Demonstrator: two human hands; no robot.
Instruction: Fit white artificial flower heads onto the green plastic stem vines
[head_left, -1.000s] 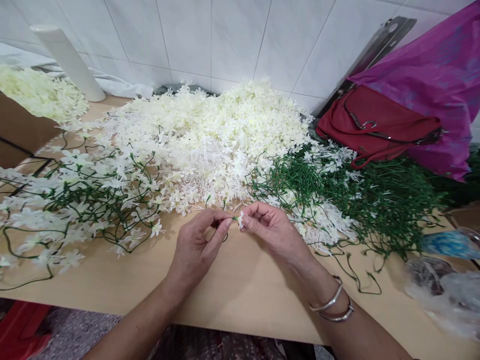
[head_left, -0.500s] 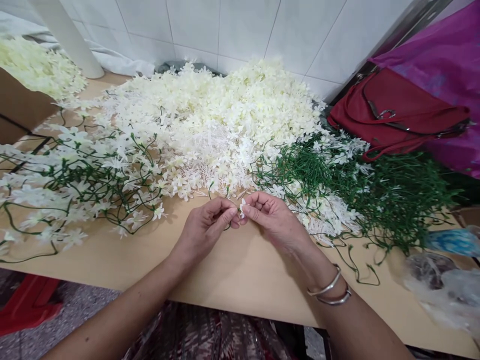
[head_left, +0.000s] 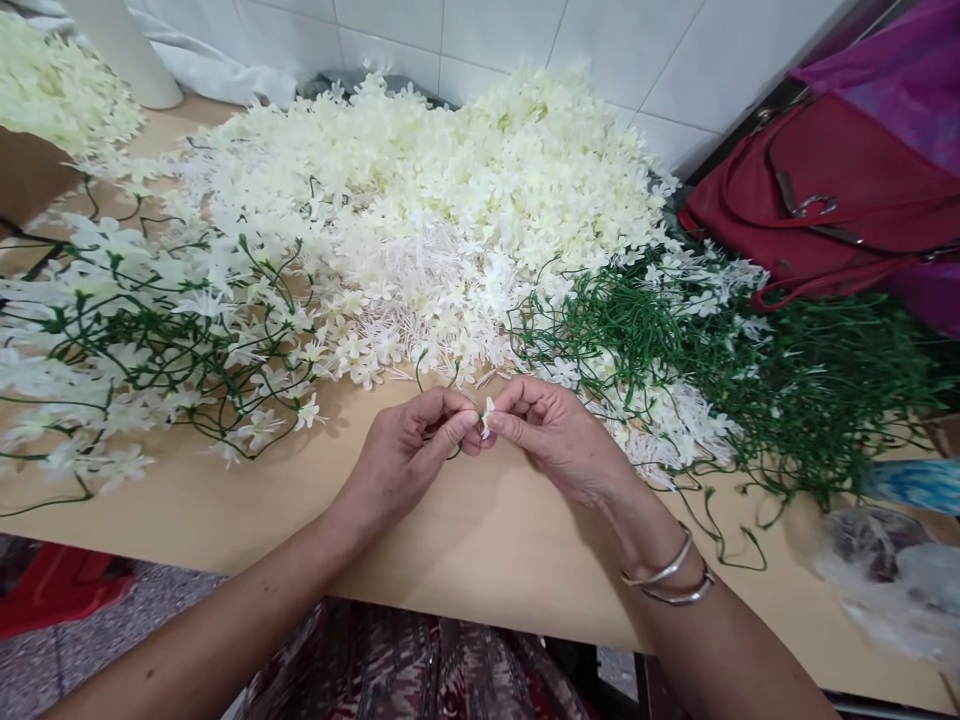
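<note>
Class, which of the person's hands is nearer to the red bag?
The right. The right hand is in front of the red bag and to its left, not touching it; the left hand is farther off, beyond the right one.

Even light, soft shadows, edges stretched and soft

The left forearm (head_left: 217,625) slants in from the near left, the right forearm (head_left: 720,610) from the near right. Between them, the left hand (head_left: 409,435) and right hand (head_left: 562,440) come together, fingertips close. Each hand pinches, thumb on the near side, index finger bent on the far side, knuckles outward.
</note>
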